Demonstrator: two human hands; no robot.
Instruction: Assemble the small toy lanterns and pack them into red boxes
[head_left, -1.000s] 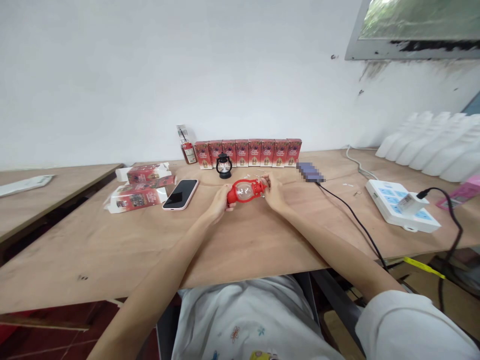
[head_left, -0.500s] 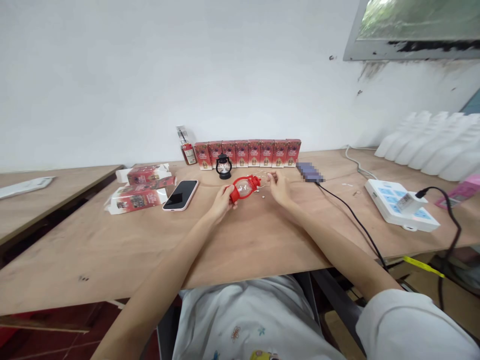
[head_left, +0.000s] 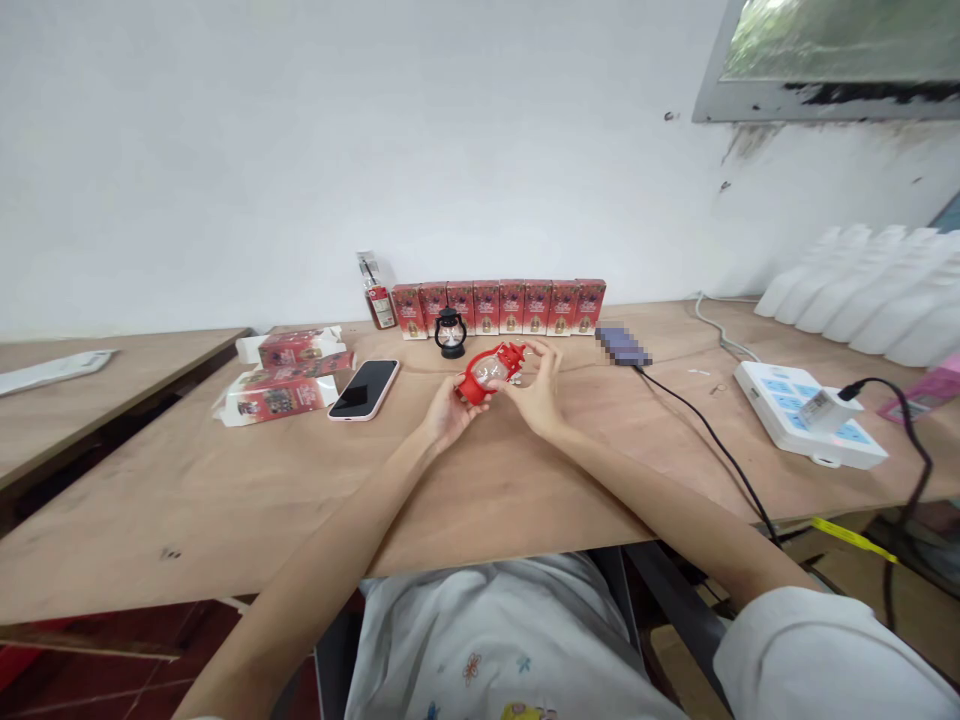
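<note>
A small red toy lantern with a clear globe is held tilted above the wooden table. My left hand grips its base from below. My right hand is curled round its top end, fingers on the red cap. A black toy lantern stands upright just behind them. Behind it, several red boxes line up against the wall.
A phone lies face up to the left, beside opened red boxes. A purple device with a black cable lies to the right. A white power strip sits further right. White containers fill the far right corner.
My right hand, which had drawn away from the red lantern half a second ago, has come back onto its top. The lantern now tilts more upright.
</note>
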